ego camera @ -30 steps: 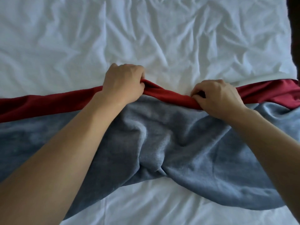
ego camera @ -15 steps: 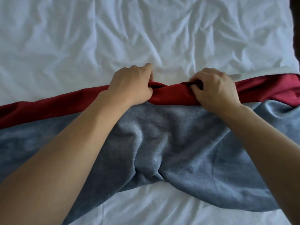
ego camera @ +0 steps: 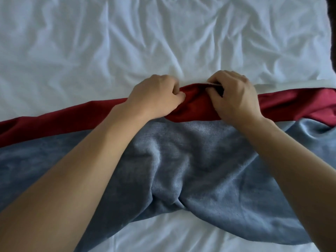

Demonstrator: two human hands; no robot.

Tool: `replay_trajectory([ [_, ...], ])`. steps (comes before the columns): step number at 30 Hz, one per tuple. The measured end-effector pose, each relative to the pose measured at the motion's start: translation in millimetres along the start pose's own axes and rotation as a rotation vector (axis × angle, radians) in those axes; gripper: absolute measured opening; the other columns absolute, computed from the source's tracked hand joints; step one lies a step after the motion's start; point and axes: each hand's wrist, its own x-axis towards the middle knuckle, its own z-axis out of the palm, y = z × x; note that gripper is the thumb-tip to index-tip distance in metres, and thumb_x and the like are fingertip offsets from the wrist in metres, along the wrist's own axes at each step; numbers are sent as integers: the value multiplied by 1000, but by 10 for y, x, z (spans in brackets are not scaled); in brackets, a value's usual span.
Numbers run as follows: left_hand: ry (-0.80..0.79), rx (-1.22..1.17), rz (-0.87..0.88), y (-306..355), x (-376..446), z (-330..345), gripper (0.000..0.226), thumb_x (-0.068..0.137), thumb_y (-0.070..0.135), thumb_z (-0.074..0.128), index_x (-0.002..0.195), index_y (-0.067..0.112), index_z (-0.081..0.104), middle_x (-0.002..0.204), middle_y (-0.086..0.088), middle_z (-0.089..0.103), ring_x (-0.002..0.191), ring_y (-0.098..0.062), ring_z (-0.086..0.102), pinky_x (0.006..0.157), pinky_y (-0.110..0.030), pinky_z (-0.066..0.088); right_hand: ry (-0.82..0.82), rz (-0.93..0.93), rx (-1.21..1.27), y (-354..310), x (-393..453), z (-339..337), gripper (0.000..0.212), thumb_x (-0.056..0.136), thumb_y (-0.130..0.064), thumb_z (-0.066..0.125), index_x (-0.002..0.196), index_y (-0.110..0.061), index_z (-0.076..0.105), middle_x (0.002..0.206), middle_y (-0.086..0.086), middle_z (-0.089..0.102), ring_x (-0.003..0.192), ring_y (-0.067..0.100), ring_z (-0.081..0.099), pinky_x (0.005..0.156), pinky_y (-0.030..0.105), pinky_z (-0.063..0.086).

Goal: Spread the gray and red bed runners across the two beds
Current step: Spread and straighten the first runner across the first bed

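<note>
Bed runner gripped along its red far edge by both hands

The red band (ego camera: 196,110) is pinched in the curled fingers of the left hand (ego camera: 154,97) and the right hand (ego camera: 234,95), set close together. The gray part (ego camera: 181,160) is bunched toward the bed's near edge, on the wrinkled white sheet (ego camera: 127,42).

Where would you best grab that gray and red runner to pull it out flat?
Probably at the red far edge, from the near side, reaching over the gray part, as the left hand and right hand do. That edge is a long free border lying on the white sheet, so curled fingers can pinch it. The gray part bunches into folds in the middle; pulling the edge away should ease them.
</note>
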Motion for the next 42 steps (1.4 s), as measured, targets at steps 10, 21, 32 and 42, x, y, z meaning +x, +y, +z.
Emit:
replay_trajectory([
  [10,283,150,160,-24,7,64,15,95,23,51,105,19,61,97,-1,62,88,-24,59,68,-35,43,31,-12,-6,-188,21,43,14,88,-25,62,95,-16,70,90,0,71,84,24,64,82,42,49],
  [21,248,427,38,-124,420,-71,15,89,17,53,98,17,65,94,-4,68,87,-28,62,90,-38,36,-6,49,-79,-115,466,177,17,87,-22,57,89,-15,71,88,2,71,81,27,62,76,34,44],
  [32,625,345,-79,-568,-603,13,38,89,25,53,127,17,53,113,-1,62,102,-24,56,91,-38,35,-32,18,-136,-549,389,222,37,89,-26,53,122,-15,63,115,9,65,111,31,56,100,44,37],
  [42,611,348,-382,-1524,-1946,-285,33,92,30,57,123,21,59,116,-2,62,105,-24,55,92,-41,35,-101,-260,-59,-1953,190,494,32,95,-29,50,116,-13,68,114,8,67,106,30,59,99,45,40],
])
